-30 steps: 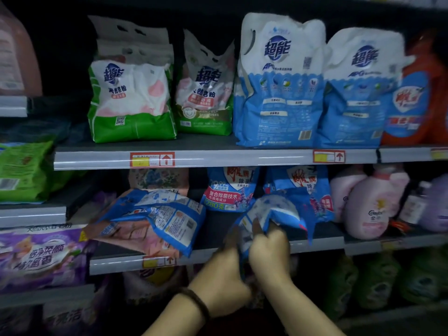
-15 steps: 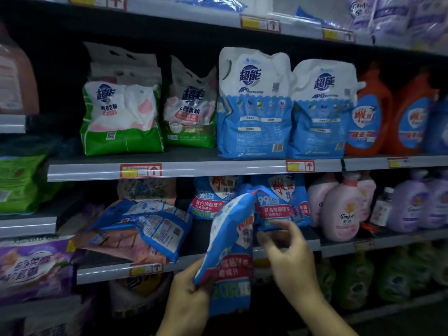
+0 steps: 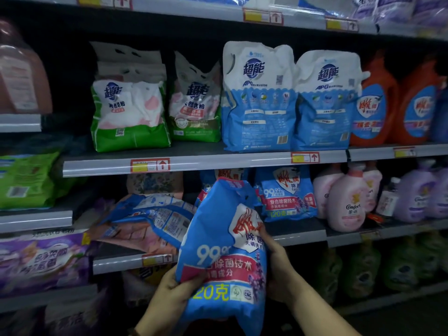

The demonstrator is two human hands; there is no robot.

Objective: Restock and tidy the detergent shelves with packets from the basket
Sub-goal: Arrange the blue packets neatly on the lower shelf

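I hold a blue detergent packet [image 3: 220, 253] upright in front of the middle shelf [image 3: 298, 232], its printed face towards me. My left hand [image 3: 174, 289] grips its lower left edge and my right hand [image 3: 276, 260] grips its right side. Behind it on that shelf stand two matching blue packets [image 3: 286, 192]. To the left, several blue and pink packets [image 3: 145, 221] lie tumbled flat across the shelf. The basket is out of view.
The upper shelf [image 3: 213, 160] carries green-and-white bags [image 3: 128, 112], tall blue-and-white pouches [image 3: 257, 98] and orange bottles [image 3: 378, 105]. Pink bottles [image 3: 346, 197] and purple bottles [image 3: 417, 192] stand right of the packets. Green and purple packs [image 3: 26, 180] fill the left bay.
The blue packet has been lifted from the shelf edge and turned upright to face me, with both hands shifting to grip its sides. The view has tilted up slightly.
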